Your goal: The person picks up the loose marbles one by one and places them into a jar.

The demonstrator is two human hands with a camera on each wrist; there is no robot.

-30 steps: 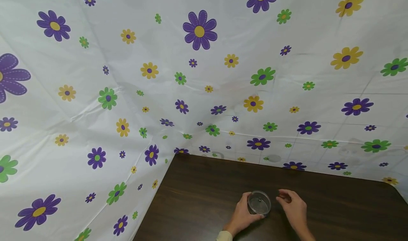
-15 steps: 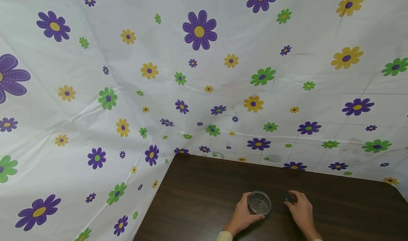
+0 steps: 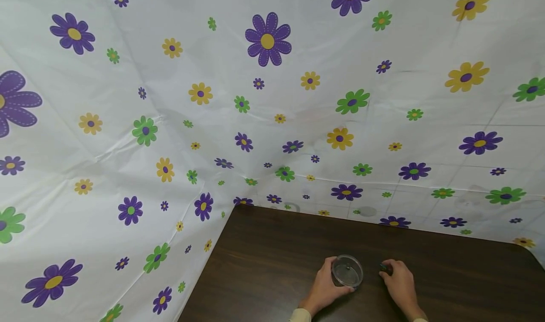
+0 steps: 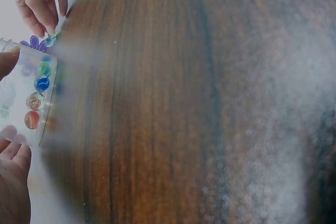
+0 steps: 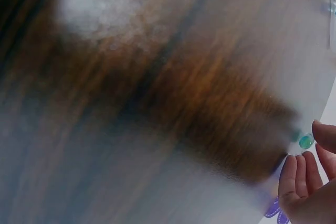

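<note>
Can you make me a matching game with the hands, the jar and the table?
Things:
1. left hand
2. right hand
3. jar
4. table

What fits:
A. dark brown wood
B. see-through, with coloured marbles inside
C. holds the jar
D. fingertips on a small blue-green marble lying on the table

Pairs: 1-C, 2-D, 3-B, 4-A

Dark brown wood-grain table [image 3: 276, 246], white backdrop [image 3: 127, 123] with purple, yellow, green flowers.
</note>
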